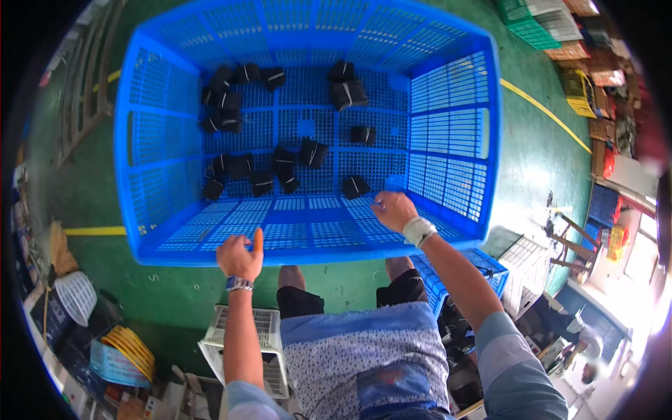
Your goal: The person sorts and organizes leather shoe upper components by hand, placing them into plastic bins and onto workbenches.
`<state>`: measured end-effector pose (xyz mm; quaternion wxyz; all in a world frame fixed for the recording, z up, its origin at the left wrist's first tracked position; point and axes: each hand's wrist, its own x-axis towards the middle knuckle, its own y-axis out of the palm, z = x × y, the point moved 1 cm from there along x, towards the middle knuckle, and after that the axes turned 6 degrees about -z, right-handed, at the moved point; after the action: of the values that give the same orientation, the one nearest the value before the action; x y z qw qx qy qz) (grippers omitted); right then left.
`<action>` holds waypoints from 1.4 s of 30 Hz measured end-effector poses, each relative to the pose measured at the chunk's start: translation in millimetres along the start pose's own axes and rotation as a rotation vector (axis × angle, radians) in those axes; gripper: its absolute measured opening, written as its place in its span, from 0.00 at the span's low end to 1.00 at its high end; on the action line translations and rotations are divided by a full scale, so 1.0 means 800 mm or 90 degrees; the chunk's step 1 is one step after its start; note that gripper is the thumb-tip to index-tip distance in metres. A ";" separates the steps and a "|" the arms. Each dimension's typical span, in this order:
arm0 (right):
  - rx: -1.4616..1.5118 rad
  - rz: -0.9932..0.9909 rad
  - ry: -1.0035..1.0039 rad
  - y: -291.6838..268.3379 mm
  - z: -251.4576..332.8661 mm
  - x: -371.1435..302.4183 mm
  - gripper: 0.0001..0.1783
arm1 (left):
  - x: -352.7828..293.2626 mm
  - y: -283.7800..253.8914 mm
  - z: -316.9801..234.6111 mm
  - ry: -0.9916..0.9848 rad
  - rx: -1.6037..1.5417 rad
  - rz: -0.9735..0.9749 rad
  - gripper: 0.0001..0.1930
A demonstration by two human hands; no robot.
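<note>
A large blue plastic crate point(308, 255) stands before me, with several small black bundles on its mesh floor. Each bundle seems tied with a thin pale band. My right hand point(394, 210), with a white band round the wrist, reaches over the near wall into the crate. Its fingers are loosely bent and apart, with nothing visible in them. Just beyond those fingertips lies a black bundle point(356, 186). At the near rim, toward the left, is my left hand point(240, 257), thumb raised in an orange finger cover and fingers slightly curled. It holds nothing that I can see.
A white crate point(269, 322) stands by my left forearm, a smaller blue crate point(498, 273) by my right. A broom point(61, 252) and yellow baskets point(131, 350) are at the left. Stacked boxes point(605, 77) line the far right. Yellow lines cross the green floor point(539, 168).
</note>
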<state>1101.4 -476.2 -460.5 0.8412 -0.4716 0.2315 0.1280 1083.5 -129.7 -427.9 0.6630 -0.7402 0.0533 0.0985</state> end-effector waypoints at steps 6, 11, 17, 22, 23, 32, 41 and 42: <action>-0.188 0.064 0.104 0.047 -0.086 0.130 0.21 | -0.006 0.010 -0.001 -0.064 -0.166 -0.239 0.16; -0.260 0.046 0.061 0.117 -0.129 0.220 0.25 | -0.007 0.010 0.002 -0.064 -0.159 -0.211 0.12; -0.523 -0.310 -0.235 0.125 -0.142 0.407 0.28 | -0.014 0.011 -0.002 -0.125 -0.188 -0.188 0.05; -0.536 -0.134 -0.197 0.132 -0.142 0.513 0.54 | -0.019 0.003 0.003 -0.115 -0.159 -0.178 0.12; -0.561 -0.150 -0.139 0.138 -0.150 0.520 0.59 | -0.017 -0.001 0.001 -0.123 -0.150 -0.167 0.12; -0.635 0.009 -0.159 0.150 -0.114 0.395 0.59 | 0.011 -0.005 0.005 -0.110 -0.175 -0.072 0.04; 0.218 -0.071 -0.090 -0.042 0.033 0.045 0.44 | 0.114 -0.048 0.108 -0.266 -0.402 -0.181 0.29; 0.418 -0.156 0.024 -0.046 0.044 0.018 0.42 | 0.168 -0.086 0.134 -0.115 0.098 -0.216 0.35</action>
<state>1138.9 -465.5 -425.4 0.9526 -0.2023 0.2179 -0.0640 1221.1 -8.6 -401.2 0.7267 -0.6740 -0.1242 0.0470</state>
